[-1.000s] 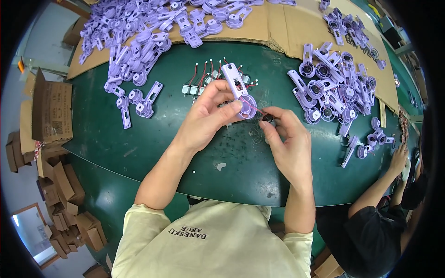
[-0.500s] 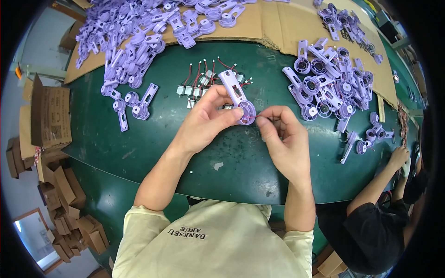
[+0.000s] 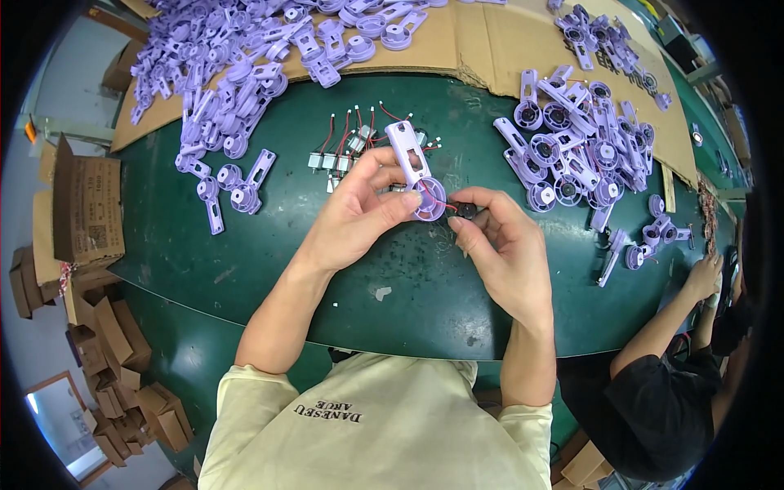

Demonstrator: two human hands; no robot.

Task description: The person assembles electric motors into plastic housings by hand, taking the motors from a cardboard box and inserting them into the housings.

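Note:
A light purple plastic housing (image 3: pixel 418 174), with a slotted handle and a round ring end, is gripped in my left hand (image 3: pixel 347 216) between thumb and fingers. Its handle tilts up toward the far side of the table. My right hand (image 3: pixel 510 260) pinches a small black round part (image 3: pixel 466 211) just right of the ring. Red wire runs from this part into the ring. Behind my left hand lie several small silver blocks (image 3: pixel 318 161) with red leads and white connectors.
A large heap of purple housings (image 3: pixel 220 49) covers cardboard (image 3: pixel 433 49) at far left. To the right is a pile of housings with dark round inserts (image 3: pixel 563 151). A cardboard box (image 3: pixel 90 204) stands at the left edge. A co-worker's arm (image 3: pixel 661 327) reaches in at right.
The black round part now shows at my right fingertips, where only a red wire was visible before. My right hand has turned slightly; my left still grips the housing, shifted slightly left.

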